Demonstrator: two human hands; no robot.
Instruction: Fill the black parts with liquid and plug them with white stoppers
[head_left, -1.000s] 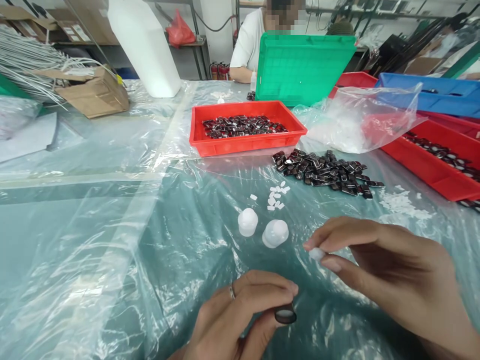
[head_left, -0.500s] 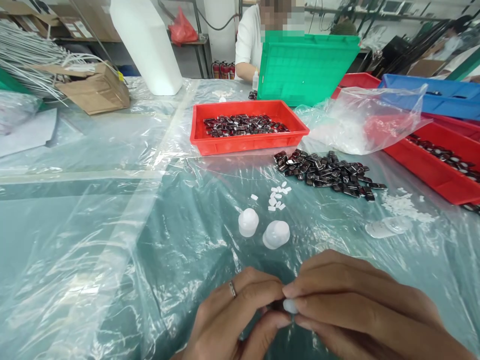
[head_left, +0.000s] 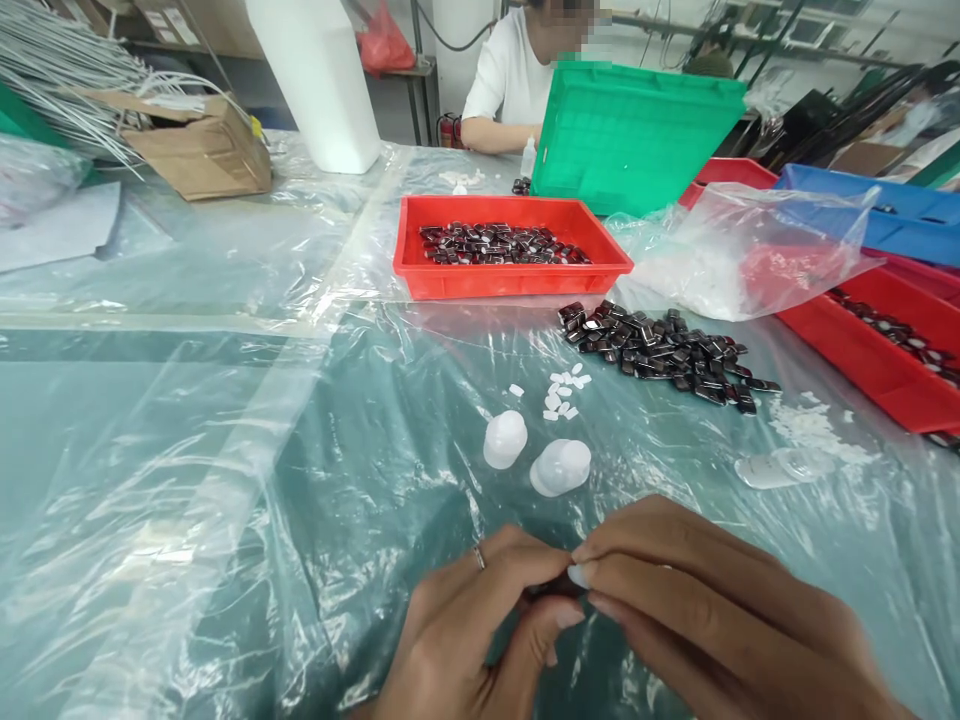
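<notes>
My left hand (head_left: pixel 480 620), a ring on one finger, pinches a small dark glossy piece (head_left: pixel 559 588) between thumb and fingers. My right hand (head_left: pixel 705 600) meets it from the right, its closed fingertips on a small white oval piece (head_left: pixel 577 576) at the end of the dark one. The fingers cover most of both pieces. Just beyond my hands stand two small white translucent cups (head_left: pixel 505 440). Behind these lie several loose white oval pieces (head_left: pixel 559 395). Farther back and right is a heap of dark glossy pieces (head_left: pixel 660 350).
A red tray (head_left: pixel 517 285) of dark pieces sits mid-table, with a green crate (head_left: pixel 637 140) behind. On the right are a clear plastic bag (head_left: pixel 735 270), another red tray (head_left: pixel 847 360), a small clear bottle (head_left: pixel 784 467) and white bits. A person (head_left: pixel 502 90) works opposite. Plastic sheeting covers the table.
The white piece has shifted slightly up, and less of it shows beside my right fingertips. The view has turned a little. The person opposite has leaned, with the forearm now more visible.
</notes>
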